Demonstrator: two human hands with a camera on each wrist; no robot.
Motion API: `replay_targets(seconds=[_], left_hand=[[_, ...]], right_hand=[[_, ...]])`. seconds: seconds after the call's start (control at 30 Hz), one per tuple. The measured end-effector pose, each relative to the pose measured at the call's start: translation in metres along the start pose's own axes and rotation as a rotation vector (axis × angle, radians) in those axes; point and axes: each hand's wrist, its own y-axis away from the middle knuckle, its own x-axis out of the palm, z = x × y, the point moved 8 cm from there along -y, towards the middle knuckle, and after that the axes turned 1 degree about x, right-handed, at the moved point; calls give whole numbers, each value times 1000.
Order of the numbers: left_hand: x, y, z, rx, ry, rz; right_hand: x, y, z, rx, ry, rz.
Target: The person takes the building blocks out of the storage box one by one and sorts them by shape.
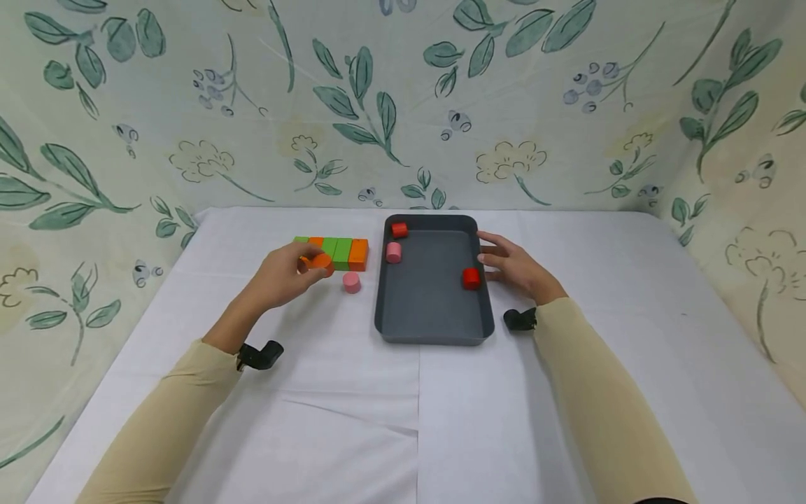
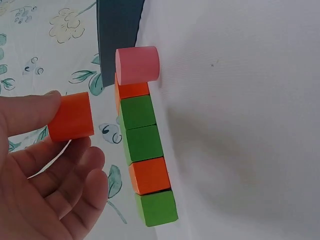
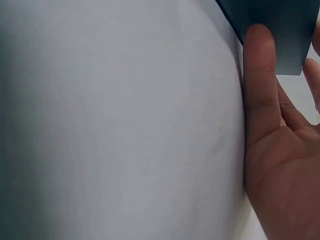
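An orange cylinder point(image 1: 323, 263) is pinched between the thumb and fingers of my left hand point(image 1: 282, 274), held above the near side of a row of green and orange blocks point(image 1: 342, 253). The left wrist view shows this orange cylinder point(image 2: 75, 117) apart from the row. On the cloth in front of the blocks stands a pink cylinder point(image 1: 351, 283). My right hand point(image 1: 513, 267) rests its extended fingers against the right side of a dark grey tray point(image 1: 434, 315). Inside the tray are a pink cylinder point(image 1: 393, 253) at the left and two red pieces, one back left point(image 1: 399, 229), one near the right wall.
A white cloth point(image 1: 352, 448) with creases covers the table. Behind it hangs a leaf-patterned curtain point(image 1: 403, 105). Black devices are strapped to both wrists, the left device point(image 1: 261, 355) hanging over the cloth.
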Motion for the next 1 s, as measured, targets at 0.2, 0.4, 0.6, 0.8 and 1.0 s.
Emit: replay_targets(seconds=[0.2, 0.4, 0.6, 0.8, 1.0], left_hand=[[13, 1, 12, -31, 8, 21], [25, 0, 22, -75, 29, 51], [30, -3, 26, -119, 28, 59], [34, -8, 25, -143, 27, 68], [43, -14, 29, -147, 61, 83]], right_hand=[[0, 0, 1, -2, 10, -13], [1, 0, 1, -7, 3, -1], [0, -2, -1, -7, 12, -2], [-1, 0, 1, 0, 18, 1], [1, 1, 1, 1, 12, 7]])
